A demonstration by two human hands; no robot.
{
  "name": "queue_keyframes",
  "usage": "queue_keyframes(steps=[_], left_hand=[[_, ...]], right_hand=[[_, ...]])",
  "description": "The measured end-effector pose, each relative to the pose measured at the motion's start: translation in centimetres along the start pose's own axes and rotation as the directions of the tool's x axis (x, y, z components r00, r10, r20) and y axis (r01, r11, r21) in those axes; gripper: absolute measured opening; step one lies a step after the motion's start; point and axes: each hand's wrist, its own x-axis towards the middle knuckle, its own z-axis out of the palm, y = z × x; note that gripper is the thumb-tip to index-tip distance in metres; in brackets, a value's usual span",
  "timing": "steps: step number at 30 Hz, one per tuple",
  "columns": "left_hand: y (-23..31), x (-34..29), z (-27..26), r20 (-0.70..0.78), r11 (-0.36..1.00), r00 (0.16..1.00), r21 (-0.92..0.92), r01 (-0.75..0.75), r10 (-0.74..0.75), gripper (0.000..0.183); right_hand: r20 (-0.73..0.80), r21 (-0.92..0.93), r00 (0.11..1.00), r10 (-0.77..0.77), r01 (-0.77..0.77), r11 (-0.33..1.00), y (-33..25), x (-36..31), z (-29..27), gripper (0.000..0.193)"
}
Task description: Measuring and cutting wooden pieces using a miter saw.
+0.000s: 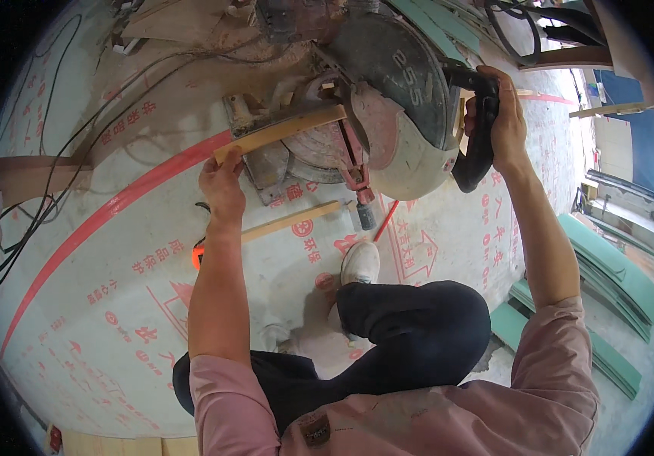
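A miter saw [388,83] with a dark round blade housing and a pale lower guard [411,163] stands on the floor in front of me. My right hand [506,125] is wrapped round its black D-shaped handle [482,114]. On the saw's base lies a narrow wooden strip [289,128], its right end close to the blade guard. My left hand [224,178] grips the strip's left end. The blade itself is hidden behind the guard. Nearer to me, a second wooden strip [293,221] lies on the floor beside an orange tape measure [198,255], partly hidden by my left forearm.
Printed protective sheeting [129,304] with a red tape line [160,176] covers the floor. Black cables [99,125] run across at the left. Green boards [608,266] are stacked at the right. My white shoe [360,264] is close to the saw's red-and-black front knob [365,216].
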Motion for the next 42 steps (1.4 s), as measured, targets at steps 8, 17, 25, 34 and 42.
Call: queue_keyframes(steps=[8,17,25,34,42], left_hand=[[-0.1,-0.1,0.2,-0.022,1.0,1.0,0.03,0.004,-0.004,0.022],[0.3,-0.4,0.6,-0.009,1.0,1.0,0.002,0.006,-0.006,0.02],[0.0,-0.1,0.4,-0.043,1.0,0.999,-0.013,0.016,-0.017,0.021],[0.0,-0.1,0.5,-0.009,1.0,1.0,-0.011,0.013,-0.013,0.017],[0.2,-0.1,0.1,-0.023,1.0,1.0,-0.008,-0.005,0.005,0.017]], right_hand=[[0.021,-0.022,1.0,-0.023,0.023,0.999,0.7,-0.3,0.1,0.052],[0.009,0.01,1.0,-0.027,0.027,1.0,1.1,-0.9,0.1,0.05],[0.015,0.005,0.999,-0.036,0.036,0.999,1.7,-1.1,0.2,0.051],[0.007,-0.004,0.999,-0.054,0.054,0.999,2.6,-1.4,0.1,0.051],[0.006,-0.01,0.997,-0.074,0.074,0.997,2.9,-1.6,0.4,0.053]])
